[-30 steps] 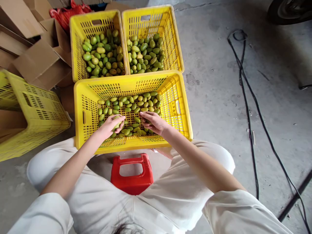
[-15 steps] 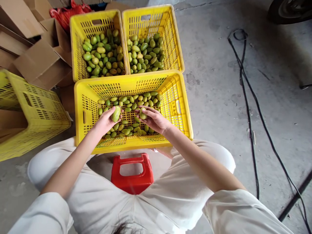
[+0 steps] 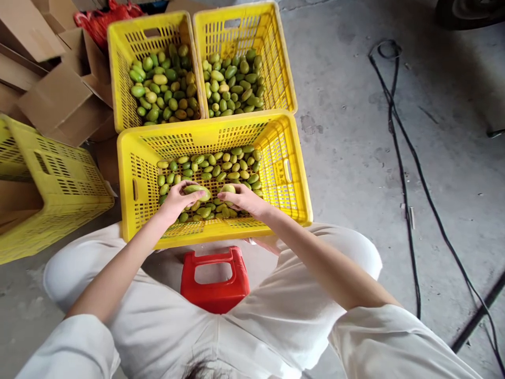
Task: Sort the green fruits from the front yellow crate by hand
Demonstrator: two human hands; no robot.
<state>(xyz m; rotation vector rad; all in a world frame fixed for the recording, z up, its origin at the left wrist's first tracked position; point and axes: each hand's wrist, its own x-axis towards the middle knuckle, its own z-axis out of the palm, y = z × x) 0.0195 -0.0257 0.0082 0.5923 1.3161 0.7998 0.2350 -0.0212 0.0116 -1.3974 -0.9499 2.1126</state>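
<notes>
Over the near yellow crate (image 3: 205,238), my left hand (image 3: 176,201) is closed around a green oval fruit (image 3: 197,191), which lies roughly sideways in the fingers. Just to its right, my right hand (image 3: 245,200) grips a smaller yellow-green fruit (image 3: 228,188) between thumb and fingers. The two fruits are close together with a small gap between them. Beneath and around the hands, many loose green and yellowish fruits (image 3: 236,164) lie on the slotted crate floor. Some of those are hidden by my hands.
Two yellow crates, a left one (image 3: 118,79) and a right one (image 3: 294,79), hold more fruits behind. Cardboard boxes (image 3: 59,97) and another yellow crate (image 3: 74,173) stand at left. A red stool (image 3: 215,297) is between my legs; a black cable (image 3: 414,152) lies on the floor at right.
The fruit in my left hand has turned from upright to sideways. My right hand has rolled over, its back now more upward, and sits slightly lower. The view has shifted slightly.
</notes>
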